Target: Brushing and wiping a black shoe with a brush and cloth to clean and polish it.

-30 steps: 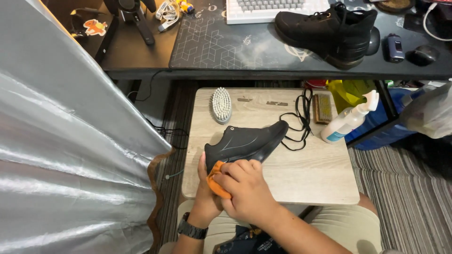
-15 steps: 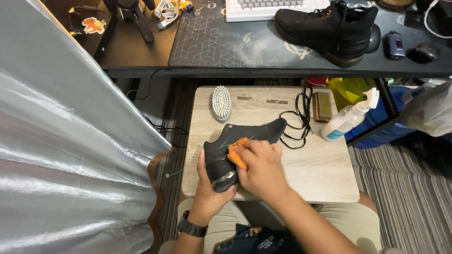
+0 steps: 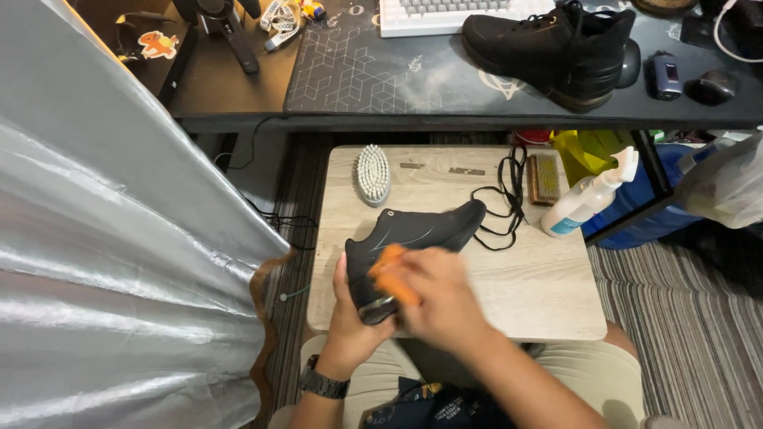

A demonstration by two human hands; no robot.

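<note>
- Worktop (image 3: 548, 294): a small pale wood-grain board set low in front of the seated person, its near edge over the lap.
- Black shoe (image 3: 421, 234): lies on its side at the near left part of the worktop, toe pointing right and away, heel toward the person.
- Left hand (image 3: 350, 314): closed around the heel end of the black shoe, gripping it from the left; a dark wristwatch (image 3: 323, 384) sits on the wrist.
- Right hand (image 3: 437, 298): blurred, closed on an orange cloth (image 3: 391, 274) and pressed against the side of the shoe near the heel.
- White bristle brush (image 3: 372, 173): rests at the far left of the worktop, apart from the shoe.
- Black laces (image 3: 501, 199): loose in a tangle just beyond the shoe's toe.
- Brown brush (image 3: 544, 178): lies at the far right edge, beside the laces.
- Spray bottle (image 3: 586, 197): white, lying tilted at the right edge of the worktop.
- Dark desk (image 3: 381, 75): stands behind the worktop and higher, carrying a patterned mat, a white keyboard (image 3: 453, 12) and a second black shoe (image 3: 548, 44).
- Silver sheet (image 3: 103, 238): shiny, folded material fills the left side of the view.
- Striped rug (image 3: 683, 334): covers the floor at the right.
</note>
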